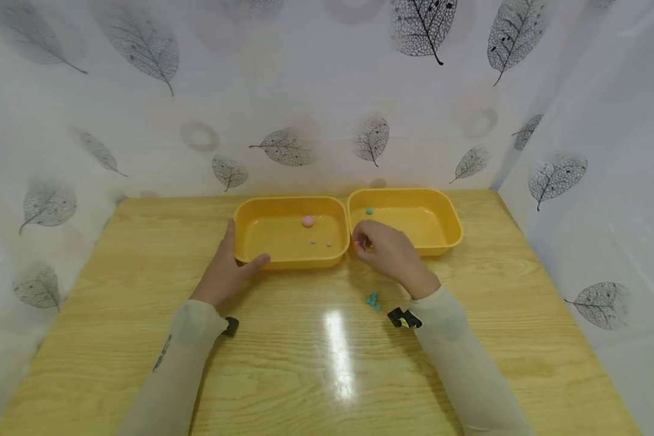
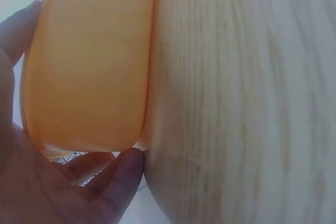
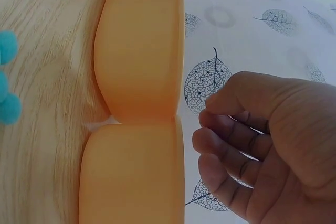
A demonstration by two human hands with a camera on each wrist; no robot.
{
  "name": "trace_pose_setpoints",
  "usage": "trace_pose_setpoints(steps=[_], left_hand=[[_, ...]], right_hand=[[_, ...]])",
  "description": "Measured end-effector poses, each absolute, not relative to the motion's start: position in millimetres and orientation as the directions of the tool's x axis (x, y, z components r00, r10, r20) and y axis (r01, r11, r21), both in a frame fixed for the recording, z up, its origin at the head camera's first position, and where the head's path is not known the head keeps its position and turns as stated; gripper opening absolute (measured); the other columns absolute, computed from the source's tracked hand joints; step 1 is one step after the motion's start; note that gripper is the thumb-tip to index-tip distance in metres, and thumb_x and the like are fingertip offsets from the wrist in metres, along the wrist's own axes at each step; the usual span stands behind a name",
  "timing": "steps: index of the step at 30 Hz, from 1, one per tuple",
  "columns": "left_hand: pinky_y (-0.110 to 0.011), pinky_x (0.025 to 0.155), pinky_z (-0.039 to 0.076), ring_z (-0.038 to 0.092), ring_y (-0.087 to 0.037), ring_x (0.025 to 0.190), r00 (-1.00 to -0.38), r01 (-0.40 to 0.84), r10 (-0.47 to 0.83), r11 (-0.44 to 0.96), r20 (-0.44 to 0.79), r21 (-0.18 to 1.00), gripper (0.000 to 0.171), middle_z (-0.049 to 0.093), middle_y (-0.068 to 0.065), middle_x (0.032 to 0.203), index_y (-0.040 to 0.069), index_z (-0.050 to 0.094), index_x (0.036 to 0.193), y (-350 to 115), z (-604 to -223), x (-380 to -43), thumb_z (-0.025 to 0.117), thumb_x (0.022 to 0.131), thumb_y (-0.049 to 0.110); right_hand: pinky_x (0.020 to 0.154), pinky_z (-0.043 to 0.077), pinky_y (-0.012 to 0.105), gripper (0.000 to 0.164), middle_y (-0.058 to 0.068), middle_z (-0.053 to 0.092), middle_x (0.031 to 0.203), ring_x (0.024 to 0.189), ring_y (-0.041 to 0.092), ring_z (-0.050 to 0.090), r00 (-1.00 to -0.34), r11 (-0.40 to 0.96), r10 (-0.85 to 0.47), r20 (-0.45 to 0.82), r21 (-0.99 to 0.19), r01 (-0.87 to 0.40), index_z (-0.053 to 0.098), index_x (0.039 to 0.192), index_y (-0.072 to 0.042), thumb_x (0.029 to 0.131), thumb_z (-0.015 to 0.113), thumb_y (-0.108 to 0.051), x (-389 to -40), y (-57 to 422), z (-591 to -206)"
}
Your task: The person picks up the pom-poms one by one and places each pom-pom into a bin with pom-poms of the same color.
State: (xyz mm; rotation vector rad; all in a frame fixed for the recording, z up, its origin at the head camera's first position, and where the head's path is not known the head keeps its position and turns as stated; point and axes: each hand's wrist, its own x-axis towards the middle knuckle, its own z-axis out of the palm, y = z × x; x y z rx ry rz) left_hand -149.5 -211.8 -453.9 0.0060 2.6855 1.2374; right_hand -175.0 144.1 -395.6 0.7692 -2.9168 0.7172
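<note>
My left hand (image 1: 226, 269) grips the left yellow tray (image 1: 291, 264) at its near left corner, thumb at the front rim and fingers along the end wall (image 2: 89, 77). In this tray lie a larger pink pom-pom (image 1: 307, 221) and two tiny pink ones (image 1: 321, 243). Over the near left corner of the right yellow tray (image 1: 436, 249) is my right hand (image 1: 389, 251), thumb and forefinger pinched together with a small pink pom-pom (image 1: 358, 243) at the tips. The right wrist view shows its other fingers (image 3: 215, 169) curled. A blue pom-pom (image 1: 369, 211) lies in the right tray.
Several small blue pom-poms (image 1: 373, 300) sit in a cluster on the wooden table (image 1: 283, 363), in front of the trays and near my right wrist. The trays stand side by side near the table's back edge. A leaf-patterned white curtain (image 1: 305, 91) rises behind and at both sides.
</note>
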Motion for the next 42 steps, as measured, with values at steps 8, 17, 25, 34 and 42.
trace_pose_setpoints(steps=[8, 17, 25, 34, 42], left_hand=[[-0.065, 0.124, 0.009, 0.0, -0.038, 0.159, -0.982, -0.087, 0.073, 0.649, -0.176, 0.756, 0.117, -0.015, -0.002, 0.172, 0.032, -0.026, 0.159, -213.8, -452.2, -148.0, 0.062, 0.092, 0.07], [-0.067, 0.123, 0.012, 0.002, -0.042, 0.158, -0.983, -0.076, 0.076, 0.658, -0.166, 0.749, 0.12, -0.012, -0.009, 0.172, 0.028, -0.025, 0.161, -216.3, -454.8, -151.3, 0.063, 0.092, 0.07], [-0.067, 0.123, 0.01, 0.0, -0.042, 0.158, -0.981, -0.077, 0.085, 0.651, -0.173, 0.755, 0.12, -0.014, -0.008, 0.172, 0.028, -0.025, 0.161, -216.4, -453.9, -151.2, 0.064, 0.092, 0.068], [-0.065, 0.124, 0.009, 0.0, -0.039, 0.158, -0.985, -0.053, 0.09, 0.653, -0.147, 0.755, 0.119, -0.013, -0.004, 0.172, 0.028, -0.024, 0.161, -215.6, -454.5, -153.2, 0.064, 0.092, 0.068], [-0.066, 0.123, 0.011, 0.001, -0.039, 0.158, -0.984, -0.058, 0.087, 0.659, -0.153, 0.75, 0.118, -0.012, -0.005, 0.172, 0.03, -0.025, 0.161, -215.4, -454.3, -152.4, 0.063, 0.092, 0.07]], right_hand=[[0.076, 0.054, 0.035, 0.004, -0.004, 0.068, 0.093, 0.085, 0.015, 0.062, -0.853, 0.74, -0.487, 0.187, -0.431, -0.517, 0.07, 0.098, -0.014, 0.098, 0.069, -0.018, -179.6, 133.7, -401.9], [0.083, 0.056, 0.037, 0.007, 0.004, 0.073, 0.095, 0.089, 0.023, 0.067, -0.739, 0.688, -0.624, 0.253, -0.27, -0.673, 0.077, 0.098, -0.008, 0.093, 0.073, -0.005, -199.6, 111.3, -405.4], [0.078, 0.053, 0.036, 0.008, -0.001, 0.069, 0.086, 0.078, 0.018, 0.061, -0.698, 0.679, -0.712, 0.08, -0.174, -0.713, 0.073, 0.086, -0.016, 0.092, 0.075, -0.011, -221.8, 88.8, -403.9], [0.071, 0.042, 0.033, 0.034, -0.005, 0.056, 0.069, 0.066, 0.013, 0.048, -0.717, 0.705, -0.696, 0.02, -0.171, -0.689, 0.058, 0.069, -0.018, 0.097, 0.074, -0.026, -230.2, 72.8, -414.1], [0.063, 0.029, 0.03, 0.049, -0.006, 0.034, 0.058, 0.06, 0.012, 0.032, -0.734, 0.728, -0.679, -0.029, -0.155, -0.667, 0.04, 0.06, -0.021, 0.097, 0.072, -0.023, -234.2, 69.1, -413.8]])
